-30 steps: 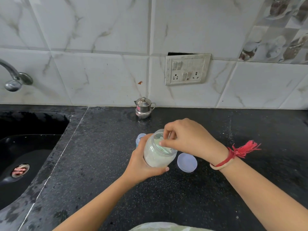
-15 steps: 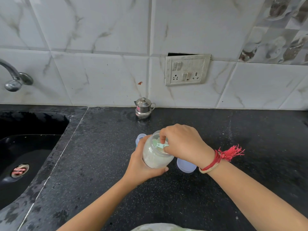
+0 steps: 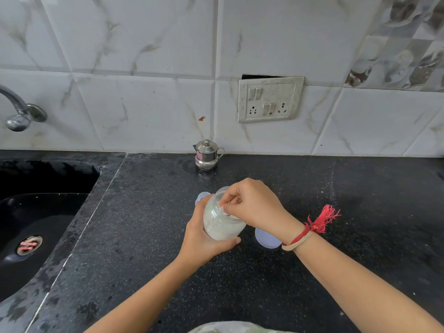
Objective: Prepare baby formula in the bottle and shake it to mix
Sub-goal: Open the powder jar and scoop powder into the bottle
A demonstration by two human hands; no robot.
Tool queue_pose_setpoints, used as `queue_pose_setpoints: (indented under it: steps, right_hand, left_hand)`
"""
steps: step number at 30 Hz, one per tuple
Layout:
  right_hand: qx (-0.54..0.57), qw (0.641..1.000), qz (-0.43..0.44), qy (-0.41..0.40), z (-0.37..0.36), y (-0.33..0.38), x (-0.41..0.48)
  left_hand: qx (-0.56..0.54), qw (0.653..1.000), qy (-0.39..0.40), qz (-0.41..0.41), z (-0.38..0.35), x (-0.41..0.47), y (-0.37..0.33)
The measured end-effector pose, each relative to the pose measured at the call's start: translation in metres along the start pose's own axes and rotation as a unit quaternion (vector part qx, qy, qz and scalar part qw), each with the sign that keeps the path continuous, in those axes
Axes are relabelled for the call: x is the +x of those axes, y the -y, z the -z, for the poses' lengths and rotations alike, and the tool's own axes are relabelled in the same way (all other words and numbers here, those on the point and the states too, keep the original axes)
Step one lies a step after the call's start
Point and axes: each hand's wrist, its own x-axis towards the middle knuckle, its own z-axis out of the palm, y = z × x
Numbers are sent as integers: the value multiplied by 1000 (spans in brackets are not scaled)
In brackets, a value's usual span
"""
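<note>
R hand (image 3: 254, 205) sunk lower in jar (image 3: 221, 224), half-covering lid (image 3: 266, 240).

We log that the right hand (image 3: 254, 207) has dropped from just above the rim of the jar (image 3: 222, 224) to its mouth, and its fingertips are now pinched inside the opening. The green scoop handle we saw half a second ago is now covered by those fingers. The wrist has come across the round lid (image 3: 268, 240) beneath it and hides the lid's upper part.
</note>
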Motion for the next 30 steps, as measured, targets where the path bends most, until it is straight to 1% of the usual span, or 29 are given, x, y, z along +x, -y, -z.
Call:
queue_pose_setpoints:
  steps: [2,6,12,15,17,22,24,27,28,30]
  right_hand:
    - [47,999,-10,10,1,-4,2]
    - [110,994,-13,3,6,-14,1]
    - [131,991,-18,-30,17,-29,-6]
    - [118,991,-10,-54,19,-32,-10]
    - [100,993,14,-66,19,-32,-13]
    - [-7,993,64,-98,18,-29,-19]
    - [-17,992,70,-104,17,-29,-21]
    - [15,992,67,-102,16,-34,-20]
    - [39,993,59,-94,16,-35,-18]
    - [125,989,33,-65,17,-38,-15]
  left_hand:
    - [6,1000,-3,2,0,0,1]
    - [11,1000,-10,9,0,0,2]
    - [11,1000,-19,17,-1,-1,5]
    - [11,1000,-17,16,-2,-1,8]
    - [11,1000,-18,19,-2,-1,9]
    - [11,999,-26,23,-3,-1,12]
    - [8,999,-28,25,-3,-2,13]
    - [6,999,-34,26,-2,-3,15]
    - [7,999,-34,26,-2,-4,15]
    - [8,999,-37,27,0,-5,15]
